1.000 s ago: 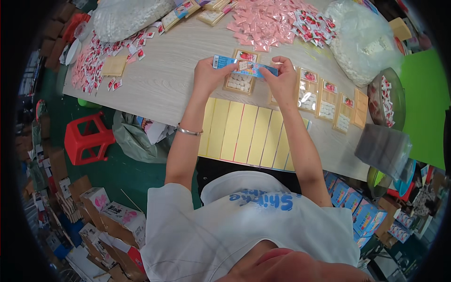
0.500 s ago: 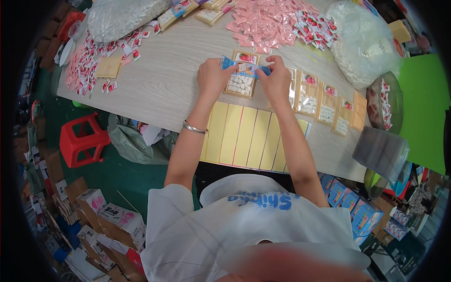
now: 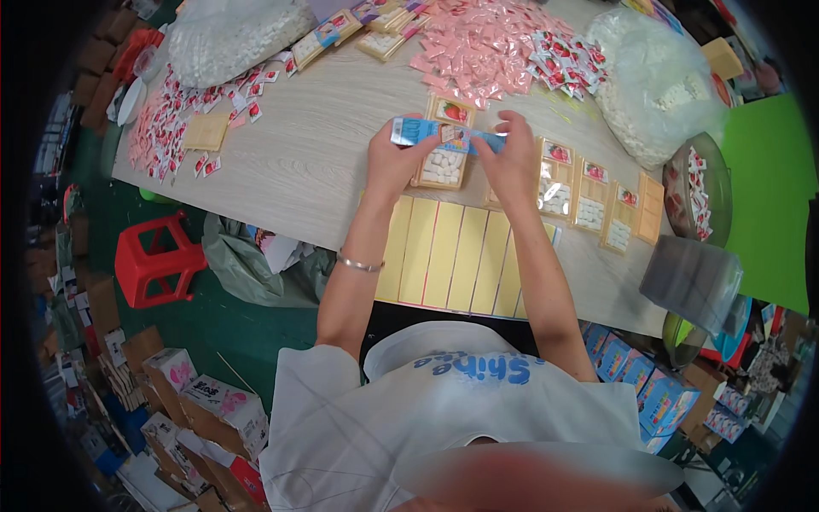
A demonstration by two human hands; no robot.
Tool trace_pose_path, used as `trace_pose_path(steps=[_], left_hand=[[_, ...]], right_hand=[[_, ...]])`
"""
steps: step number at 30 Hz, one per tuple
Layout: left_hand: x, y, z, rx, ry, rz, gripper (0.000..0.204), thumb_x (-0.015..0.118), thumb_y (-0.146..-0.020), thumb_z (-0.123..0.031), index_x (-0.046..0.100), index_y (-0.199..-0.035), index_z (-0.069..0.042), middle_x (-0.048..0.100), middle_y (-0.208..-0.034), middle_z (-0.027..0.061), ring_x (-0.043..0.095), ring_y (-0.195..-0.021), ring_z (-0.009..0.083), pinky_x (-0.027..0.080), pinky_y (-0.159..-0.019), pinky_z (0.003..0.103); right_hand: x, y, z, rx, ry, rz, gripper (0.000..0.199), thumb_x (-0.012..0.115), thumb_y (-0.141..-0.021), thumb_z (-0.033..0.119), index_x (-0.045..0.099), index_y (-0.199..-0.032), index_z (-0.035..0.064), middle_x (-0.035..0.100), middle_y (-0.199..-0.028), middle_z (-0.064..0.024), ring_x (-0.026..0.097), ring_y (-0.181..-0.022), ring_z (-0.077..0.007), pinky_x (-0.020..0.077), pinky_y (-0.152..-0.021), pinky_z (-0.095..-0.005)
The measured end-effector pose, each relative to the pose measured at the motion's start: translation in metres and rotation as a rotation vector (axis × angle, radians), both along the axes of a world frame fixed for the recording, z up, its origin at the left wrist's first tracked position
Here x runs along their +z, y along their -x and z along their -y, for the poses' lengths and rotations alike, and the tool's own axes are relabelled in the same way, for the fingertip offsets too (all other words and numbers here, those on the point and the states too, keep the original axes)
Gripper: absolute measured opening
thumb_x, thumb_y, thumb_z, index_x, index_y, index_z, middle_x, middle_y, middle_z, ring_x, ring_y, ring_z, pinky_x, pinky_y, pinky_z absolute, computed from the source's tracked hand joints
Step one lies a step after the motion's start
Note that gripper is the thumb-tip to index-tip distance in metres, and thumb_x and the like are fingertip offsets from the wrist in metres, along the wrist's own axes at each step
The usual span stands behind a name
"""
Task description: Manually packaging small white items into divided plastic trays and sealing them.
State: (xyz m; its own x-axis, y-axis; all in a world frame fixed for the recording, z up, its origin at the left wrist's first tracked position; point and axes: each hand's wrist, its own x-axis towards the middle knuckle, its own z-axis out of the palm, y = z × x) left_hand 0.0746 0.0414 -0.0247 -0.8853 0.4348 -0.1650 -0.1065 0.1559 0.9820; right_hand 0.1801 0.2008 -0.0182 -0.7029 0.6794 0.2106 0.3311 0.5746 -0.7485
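Observation:
A blue printed paper strip (image 3: pixel 452 136) stretches across a small clear-lidded tray (image 3: pixel 443 168). White pellet-like pieces fill the tray's near part, and a strawberry-printed packet (image 3: pixel 451 112) lies in its far part. My left hand (image 3: pixel 396 162) pinches the strip's left end between thumb and fingers. At the other end, my right hand (image 3: pixel 512 162) grips it with the thumb on top and fingers bent. Right of my right hand stands a row of similar filled trays (image 3: pixel 555 189), the nearest partly hidden by that hand and wrist.
Yellow card strips (image 3: pixel 444 256) lie at the table's front edge. Pink sachets (image 3: pixel 478 51) are heaped at the back, beside a bag of white pieces (image 3: pixel 653 94). Strawberry packets (image 3: pixel 175 111) spread at the left. A clear bowl (image 3: pixel 699 192) sits right; a red stool (image 3: pixel 158 256) stands on the floor.
The blue strip has been drawn flatter and straighter across the tray, with more of its left end showing. The view has shifted slightly; both hands keep their hold.

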Motion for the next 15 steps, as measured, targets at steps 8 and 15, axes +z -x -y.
trace_pose_path(steps=[8,15], left_hand=[[0.055,-0.084,0.024,0.007,-0.457,0.386,0.056,0.081,-0.083,0.002,0.055,-0.133,0.007,0.071,-0.111,0.0118,0.070,-0.098,0.0166,0.059,-0.086,0.029],[0.072,-0.115,0.034,0.058,-0.077,-0.351,0.045,0.086,-0.078,-0.002,0.066,-0.118,0.000,0.073,-0.103,0.0111,0.071,-0.089,0.0146,0.058,-0.078,0.028]], right_hand=[[0.051,-0.107,0.026,0.435,1.146,-0.503,0.045,0.072,-0.088,-0.002,0.056,-0.130,-0.0026,0.066,-0.125,-0.0126,0.069,-0.104,-0.0174,0.0570,-0.085,-0.0309],[0.059,-0.140,0.029,0.023,0.956,-0.398,0.020,0.074,-0.088,-0.003,0.071,-0.108,-0.0022,0.075,-0.101,-0.0085,0.071,-0.088,-0.0141,0.0573,-0.082,-0.0295]])
